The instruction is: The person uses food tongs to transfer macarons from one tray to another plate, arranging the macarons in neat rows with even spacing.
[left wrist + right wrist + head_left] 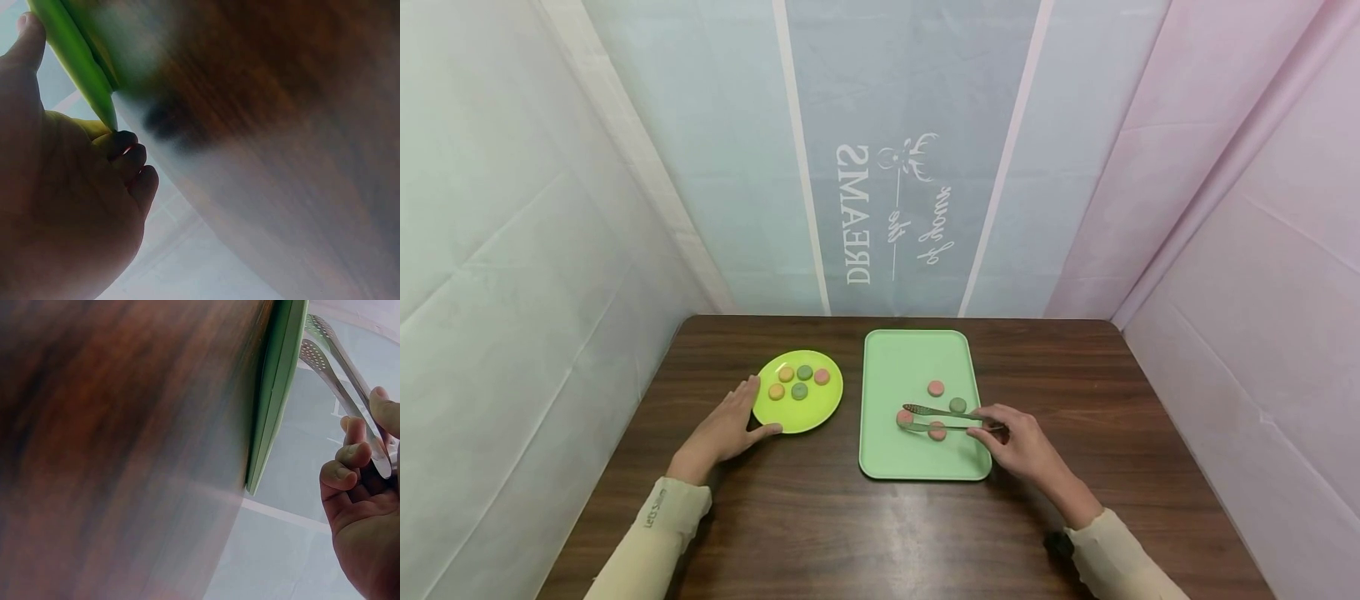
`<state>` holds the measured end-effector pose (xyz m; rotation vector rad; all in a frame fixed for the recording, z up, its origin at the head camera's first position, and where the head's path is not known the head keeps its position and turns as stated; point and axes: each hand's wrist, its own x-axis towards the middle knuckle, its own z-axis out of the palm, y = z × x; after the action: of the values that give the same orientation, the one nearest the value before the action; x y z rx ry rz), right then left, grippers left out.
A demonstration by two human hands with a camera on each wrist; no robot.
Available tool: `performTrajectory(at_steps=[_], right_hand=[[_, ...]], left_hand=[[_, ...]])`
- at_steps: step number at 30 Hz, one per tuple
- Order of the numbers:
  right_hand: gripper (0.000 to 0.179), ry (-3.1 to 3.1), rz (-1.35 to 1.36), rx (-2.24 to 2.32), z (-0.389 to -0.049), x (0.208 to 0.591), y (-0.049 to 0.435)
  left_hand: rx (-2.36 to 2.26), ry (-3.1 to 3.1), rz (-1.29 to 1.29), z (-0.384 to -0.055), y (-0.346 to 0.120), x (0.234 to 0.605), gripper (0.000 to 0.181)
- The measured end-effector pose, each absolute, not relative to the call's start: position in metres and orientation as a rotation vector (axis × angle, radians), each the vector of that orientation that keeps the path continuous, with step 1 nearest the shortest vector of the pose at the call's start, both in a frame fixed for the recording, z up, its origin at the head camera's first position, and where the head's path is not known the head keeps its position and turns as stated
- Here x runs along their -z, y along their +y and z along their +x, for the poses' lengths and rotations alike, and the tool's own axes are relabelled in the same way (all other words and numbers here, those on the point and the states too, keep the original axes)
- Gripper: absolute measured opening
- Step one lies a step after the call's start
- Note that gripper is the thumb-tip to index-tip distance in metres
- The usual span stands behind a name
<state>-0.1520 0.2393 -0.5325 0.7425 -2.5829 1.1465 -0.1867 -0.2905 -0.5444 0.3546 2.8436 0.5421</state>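
My right hand (1018, 442) holds metal tongs (951, 413) between thumb and fingers over the green tray (880, 458). The tongs' tips stand at a pink macaron (903, 417), one arm on each side; whether they press it cannot be made out. Also on the tray lie another pink macaron (936, 388), a green macaron (958, 404) and a pink macaron (937, 433) partly under the lower arm. On the left, my left hand (722, 429) touches the rim of a yellow-green plate (812, 417) with spread fingers and thumb. Several orange, green and pink macarons sit on that plate.
Both dishes rest on a dark wooden table (820, 525), the plate left of the tray with a gap between. Behind the table hangs a grey-blue cloth (910, 83) with lettering. Pale cloth walls rise at the left (550, 250) and right (1262, 292).
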Motion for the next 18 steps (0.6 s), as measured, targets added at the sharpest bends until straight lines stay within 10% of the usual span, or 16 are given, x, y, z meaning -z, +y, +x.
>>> performTrajectory(at_steps=[18], right_hand=[[0.022,-2.549,0.751,-1.137,-0.153,0.5365,0.2372]], left_hand=[[-0.541,2.852,0.356,-0.1845,-0.2893,0.5475,0.117]])
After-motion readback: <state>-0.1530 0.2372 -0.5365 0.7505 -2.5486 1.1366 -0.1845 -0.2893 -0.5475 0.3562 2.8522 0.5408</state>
